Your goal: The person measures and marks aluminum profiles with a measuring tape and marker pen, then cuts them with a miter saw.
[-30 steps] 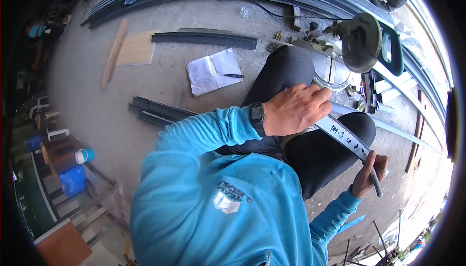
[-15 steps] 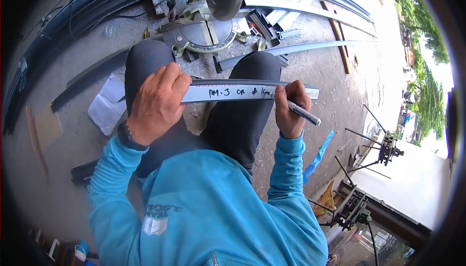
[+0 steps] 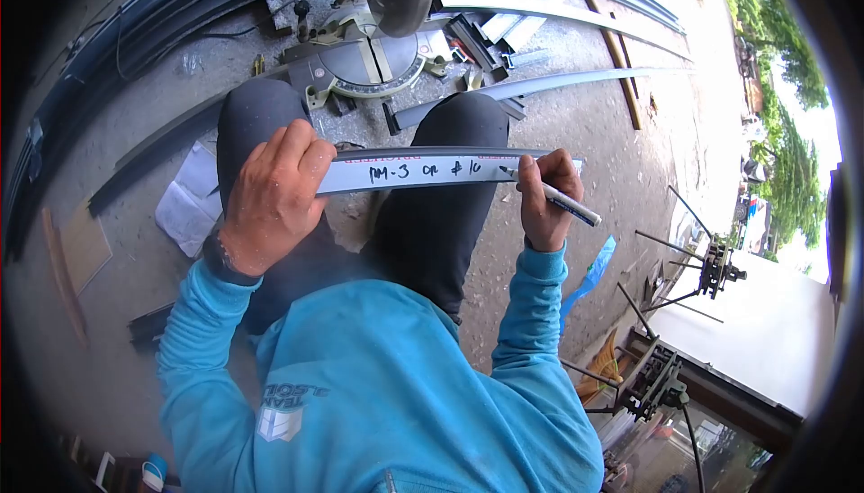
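A grey metal profile strip (image 3: 414, 171) with pale protective film lies across my knees. Black handwriting on the film reads roughly "PM-3 OR # 10". My left hand (image 3: 279, 191) is closed around the strip's left end. In my right hand (image 3: 547, 200) a white marker pen (image 3: 576, 208) is pinched, its dark tip at the film just right of the last written characters. The fingers of that hand also rest by the strip's right end.
A mitre saw (image 3: 369, 65) stands on the floor beyond my knees. Long dark profiles (image 3: 162, 20) curve around behind it, with cut pieces (image 3: 486, 47) to its right. White paper (image 3: 189, 200) lies at the left. A metal rack (image 3: 652, 385) is at lower right.
The marker tip has shifted slightly right, off the last characters, which now show more clearly. The whole view has shifted a little, and my left hand keeps its hold.
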The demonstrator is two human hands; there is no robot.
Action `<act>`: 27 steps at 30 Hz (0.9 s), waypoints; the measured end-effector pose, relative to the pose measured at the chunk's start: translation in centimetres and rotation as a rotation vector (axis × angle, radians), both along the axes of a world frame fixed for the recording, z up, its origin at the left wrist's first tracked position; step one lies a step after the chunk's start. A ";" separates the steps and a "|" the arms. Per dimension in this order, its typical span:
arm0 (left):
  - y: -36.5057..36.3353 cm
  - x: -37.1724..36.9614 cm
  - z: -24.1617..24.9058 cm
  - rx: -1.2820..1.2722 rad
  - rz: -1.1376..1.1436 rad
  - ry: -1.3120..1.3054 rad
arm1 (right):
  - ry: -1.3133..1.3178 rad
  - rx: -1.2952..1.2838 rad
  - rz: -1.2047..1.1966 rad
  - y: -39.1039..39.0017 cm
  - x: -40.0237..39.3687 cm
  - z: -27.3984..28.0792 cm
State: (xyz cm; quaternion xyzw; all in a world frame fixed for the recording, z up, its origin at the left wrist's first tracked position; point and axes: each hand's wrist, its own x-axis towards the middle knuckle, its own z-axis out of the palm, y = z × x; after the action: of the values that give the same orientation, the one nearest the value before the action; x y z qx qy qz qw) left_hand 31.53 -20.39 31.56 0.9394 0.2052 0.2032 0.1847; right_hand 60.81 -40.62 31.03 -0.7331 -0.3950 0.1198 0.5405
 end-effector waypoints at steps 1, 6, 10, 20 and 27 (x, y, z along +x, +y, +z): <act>0.0 -0.1 -0.2 0.003 0.000 0.004 | -0.018 -0.010 -0.002 0.0 -0.1 -0.3; -0.1 -0.2 -0.1 -0.002 -0.003 0.003 | 0.018 0.005 0.006 0.3 -0.6 0.6; 0.0 -0.3 0.0 0.009 -0.008 0.004 | 0.026 -0.011 0.030 0.1 -0.3 0.6; -0.1 -0.4 -0.1 0.000 -0.014 -0.032 | -0.030 -0.017 0.026 0.2 -0.4 0.5; -0.2 -0.9 -1.3 0.106 0.059 -0.158 | -0.097 0.044 -0.117 0.2 -0.4 0.2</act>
State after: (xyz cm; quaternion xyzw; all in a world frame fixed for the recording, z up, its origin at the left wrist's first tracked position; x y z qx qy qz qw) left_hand 30.64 -20.57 30.30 0.9225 0.2064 0.2924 0.1443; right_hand 60.44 -40.39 31.22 -0.7479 -0.3798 0.0437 0.5427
